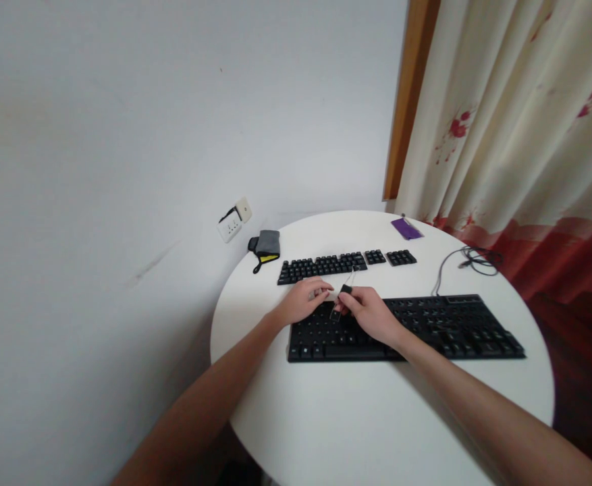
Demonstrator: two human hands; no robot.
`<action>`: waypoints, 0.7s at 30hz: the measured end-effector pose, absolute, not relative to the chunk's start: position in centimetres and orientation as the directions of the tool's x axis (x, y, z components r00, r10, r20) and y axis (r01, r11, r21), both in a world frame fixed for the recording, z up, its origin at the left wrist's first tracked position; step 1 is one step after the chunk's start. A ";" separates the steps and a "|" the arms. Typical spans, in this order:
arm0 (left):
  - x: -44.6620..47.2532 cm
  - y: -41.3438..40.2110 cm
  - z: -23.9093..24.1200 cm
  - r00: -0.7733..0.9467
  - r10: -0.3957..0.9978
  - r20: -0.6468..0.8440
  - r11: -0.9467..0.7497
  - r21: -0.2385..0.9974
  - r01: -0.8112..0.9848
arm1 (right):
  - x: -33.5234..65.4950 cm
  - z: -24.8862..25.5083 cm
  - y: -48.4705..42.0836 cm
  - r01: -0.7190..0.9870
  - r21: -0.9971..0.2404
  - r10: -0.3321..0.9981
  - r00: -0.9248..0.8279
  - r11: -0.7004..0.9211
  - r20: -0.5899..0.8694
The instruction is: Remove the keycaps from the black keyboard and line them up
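Note:
My right hand (369,312) is closed around a small keycap puller (346,289) with a black body and thin wires sticking out at both ends. A black keycap (335,315) seems to sit at the lower wire end, below my fingers. Close by on the left is my left hand (303,299), its fingers bent and apart from the thumb, tips pointing at the puller. A pale patch shows between the two hands; whether it is tabletop or a small object is unclear. Under both hands lies a black keyboard (361,352), many of its keys stripped of caps, the bottom row still capped.
Removed keycaps (320,268) stand in ordered rows behind the keyboard, with two smaller groups (401,258) to their right. A grey and yellow cloth (268,244), a purple packet (406,228) and a coiled cable (478,260) lie around the round white table (326,405). Wall and curtain border it.

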State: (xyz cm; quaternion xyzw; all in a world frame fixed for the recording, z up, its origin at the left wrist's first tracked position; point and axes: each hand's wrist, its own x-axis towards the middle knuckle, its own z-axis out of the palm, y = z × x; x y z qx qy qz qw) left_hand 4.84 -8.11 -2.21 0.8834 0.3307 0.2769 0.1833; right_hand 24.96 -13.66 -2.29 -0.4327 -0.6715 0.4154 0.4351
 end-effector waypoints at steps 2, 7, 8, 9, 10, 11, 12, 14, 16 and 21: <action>5.1 -8.6 -1.8 0.583 0.696 0.420 -0.712 0.510 0.482 | 25.2 -2.2 -13.4 0.220 -0.931 0.956 -0.112 0.291 0.272; 6.4 -10.0 -1.2 0.577 0.643 0.504 -0.763 0.485 0.427 | 25.2 -1.8 -13.5 0.200 -0.930 0.946 0.036 0.308 0.321; 6.6 -10.2 -1.2 0.581 0.632 0.513 -0.772 0.476 0.420 | 25.1 -1.8 -13.6 0.195 -0.930 0.945 0.042 0.311 0.325; 6.8 -10.4 -1.3 0.579 0.624 0.524 -0.779 0.469 0.416 | 25.0 -1.9 -13.6 0.193 -0.931 0.945 0.048 0.310 0.325; 6.9 -10.5 -1.3 0.575 0.618 0.537 -0.785 0.460 0.415 | 25.0 -2.0 -13.6 0.192 -0.933 0.946 0.052 0.305 0.320; 7.0 -10.5 -1.4 0.569 0.610 0.551 -0.792 0.446 0.417 | 24.9 -2.1 -13.5 0.188 -0.936 0.949 0.053 0.296 0.311; 7.0 -10.5 -1.5 0.566 0.600 0.565 -0.800 0.427 0.422 | 24.9 -2.3 -13.5 0.177 -0.943 0.955 0.047 0.281 0.294; 7.0 -10.4 -1.5 0.577 0.572 0.583 -0.819 0.379 0.430 | 24.9 -2.6 -13.3 0.127 -0.963 0.971 0.017 0.236 0.240; 7.0 -10.3 -1.5 0.609 0.550 0.571 -0.834 0.334 0.439 | 25.0 -2.9 -13.0 0.079 -0.980 0.983 -0.012 0.184 0.184; 6.9 -10.2 -1.2 0.699 0.532 0.478 -0.845 0.258 0.468 | 25.3 -3.3 -12.8 0.147 -0.970 0.981 0.005 0.193 0.196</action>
